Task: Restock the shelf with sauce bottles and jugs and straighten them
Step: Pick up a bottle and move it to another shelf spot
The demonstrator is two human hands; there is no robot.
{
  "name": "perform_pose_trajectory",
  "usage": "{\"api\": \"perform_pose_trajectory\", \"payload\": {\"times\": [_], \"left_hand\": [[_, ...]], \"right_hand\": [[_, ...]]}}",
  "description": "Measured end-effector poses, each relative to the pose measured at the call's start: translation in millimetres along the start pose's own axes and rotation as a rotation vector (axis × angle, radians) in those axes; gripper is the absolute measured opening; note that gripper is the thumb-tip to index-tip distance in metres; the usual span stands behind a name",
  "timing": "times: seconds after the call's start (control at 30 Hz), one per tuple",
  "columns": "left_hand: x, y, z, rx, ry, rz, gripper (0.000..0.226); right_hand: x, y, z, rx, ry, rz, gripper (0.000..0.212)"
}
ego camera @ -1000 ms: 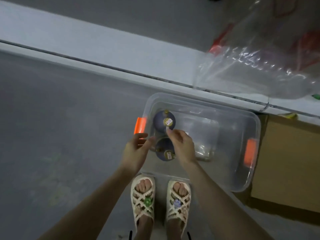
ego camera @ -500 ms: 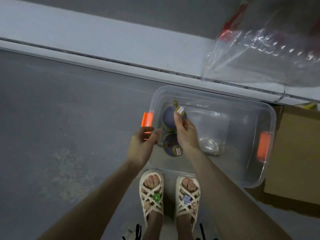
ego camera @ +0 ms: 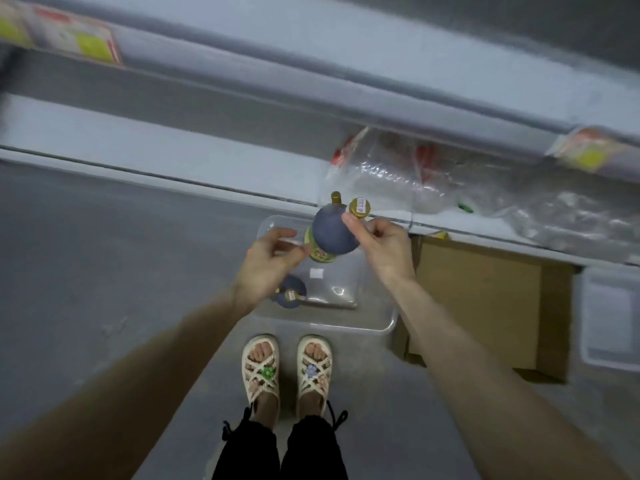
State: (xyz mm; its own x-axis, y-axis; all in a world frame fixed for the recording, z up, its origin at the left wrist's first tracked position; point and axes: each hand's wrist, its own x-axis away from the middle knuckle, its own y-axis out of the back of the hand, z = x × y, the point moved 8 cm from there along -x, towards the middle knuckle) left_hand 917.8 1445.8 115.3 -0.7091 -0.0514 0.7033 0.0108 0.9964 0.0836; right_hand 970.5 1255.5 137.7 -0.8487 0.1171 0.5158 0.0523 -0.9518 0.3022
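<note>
Item 1. Right grip (ego camera: 381, 244): fingers curled, thumb and forefinger closed about the neck of a jug (ego camera: 330, 233), just under its gold cap (ego camera: 358, 206)

Item 2. Left grip (ego camera: 266, 261): relaxed, fingers loosely bent and spread, nothing held. The thumb tip lay just beside the jug's yellow-green label (ego camera: 320, 254); whether it touched could not be told

Item 3. Jug: round, dark blue-grey body, seen from above. The cap bore a pale price sticker, and a smaller gold stopper (ego camera: 336, 197) stood beside it. The jug was held in the air over the far left part of the clear bin (ego camera: 389, 325), close to the front edge of the lowest shelf (ego camera: 207, 168)

Item 4. Second jug (ego camera: 289, 296): same colouring and gold cap. It stood in the bin at its near left corner, partly hidden behind the left wrist

Item 5. Clear bin: set on the grey floor (ego camera: 86, 271), its far side against the shelf base. Its inside was blurred

Item 6. Cardboard box (ego camera: 478, 299): brown, on the floor, just to the right of the bin; a white tray (ego camera: 606, 327) lay beyond it at the right edge

Item 7. Plastic wrap (ego camera: 398, 174): clear, crumpled, with red showing through it, lying on the lowest shelf behind the jug

Item 8. Price tags (ego camera: 585, 154): yellow and red, blurred, on the rail of the shelf above

Item 9. Sandals (ego camera: 259, 368): pale, woven, each with a flower, worn on both feet just short of the bin
</note>
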Motion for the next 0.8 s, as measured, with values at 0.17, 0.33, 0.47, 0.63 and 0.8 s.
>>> {"api": "perform_pose_trajectory", "payload": {"times": [0.17,0.33,0.47,0.63,0.8], "left_hand": [[85,-20,-131,-0.119,-0.171,0.153,0.07],[188,-50,-284,-0.228,-0.41,0.342,0.097],[286,-88,-390,-0.323,-0.626,0.483,0.104],[416,-147,-507,-0.41,-0.931,0.513,0.085],[516,-209,-574,-0.424,-1.136,0.47,0.087]], "right_hand": [[69,77,135,0.042,0.122,-0.034,0.065],[158,172,297,0.102,0.332,-0.132,0.065],[247,254,411,0.137,0.515,-0.223,0.069],[364,362,513,0.168,0.694,-0.355,0.064],[463,459,553,0.096,0.823,-0.491,0.059]]}}
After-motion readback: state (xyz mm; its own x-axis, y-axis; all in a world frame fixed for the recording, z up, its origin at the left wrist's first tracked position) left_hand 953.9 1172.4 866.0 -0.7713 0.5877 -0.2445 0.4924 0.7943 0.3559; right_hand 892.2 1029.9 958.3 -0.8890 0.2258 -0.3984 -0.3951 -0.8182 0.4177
